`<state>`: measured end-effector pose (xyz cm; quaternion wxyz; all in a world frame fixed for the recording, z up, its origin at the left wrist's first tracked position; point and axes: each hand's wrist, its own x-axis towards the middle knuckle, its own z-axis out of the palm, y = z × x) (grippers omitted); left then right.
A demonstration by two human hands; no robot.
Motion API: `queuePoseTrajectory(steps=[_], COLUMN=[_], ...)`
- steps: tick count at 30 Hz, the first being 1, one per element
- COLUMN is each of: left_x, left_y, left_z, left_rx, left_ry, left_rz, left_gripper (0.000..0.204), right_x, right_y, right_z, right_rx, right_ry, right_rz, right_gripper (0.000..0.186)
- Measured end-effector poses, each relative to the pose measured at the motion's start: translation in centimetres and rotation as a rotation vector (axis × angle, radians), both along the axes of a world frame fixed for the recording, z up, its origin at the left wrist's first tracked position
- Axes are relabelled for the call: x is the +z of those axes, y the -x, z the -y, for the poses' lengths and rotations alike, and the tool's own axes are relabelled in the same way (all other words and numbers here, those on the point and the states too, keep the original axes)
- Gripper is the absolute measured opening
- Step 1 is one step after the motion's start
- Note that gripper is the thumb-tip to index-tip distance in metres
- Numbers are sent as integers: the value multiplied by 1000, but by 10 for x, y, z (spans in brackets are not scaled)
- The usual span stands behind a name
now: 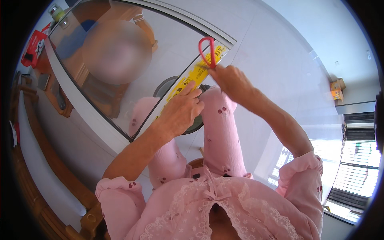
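One framed glass panel [134, 89] stood on the left. The left hand [181, 110] lay along its right-hand edge, fingertips at the yellow strip [197, 74] on the frame [80, 101]; whether that grip was pinching anything, I could not tell. Farther right, the red-looped tool [213, 60] was clamped in the right hand [234, 83], near the strip's far end. Doing this well probably called for a low, light angle, a steadied frame, and left fingers kept clear of the tool.
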<state>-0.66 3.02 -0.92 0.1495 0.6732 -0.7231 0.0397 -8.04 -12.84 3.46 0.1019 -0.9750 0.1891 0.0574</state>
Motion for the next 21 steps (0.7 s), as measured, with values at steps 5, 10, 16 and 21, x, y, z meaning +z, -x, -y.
queuePoseTrajectory(steps=[5, 10, 16, 21], left_x=[-2, -6, -3, -11], left_y=[0, -1, 0, 0], left_z=[0, -1, 0, 0], left_rx=[8, 36, 7, 47], left_ry=[23, -9, 42, 77], left_rz=[-24, -66, -24, -72], left_gripper=[7, 6, 7, 6], right_x=[1, 0, -19, -18], right_y=[-4, 1, 6, 3], right_z=[15, -5, 4, 8], right_rx=[175, 61, 190, 312], right_ry=[166, 10, 92, 236], right_rz=[89, 22, 76, 123], right_gripper=[30, 30, 28, 26])
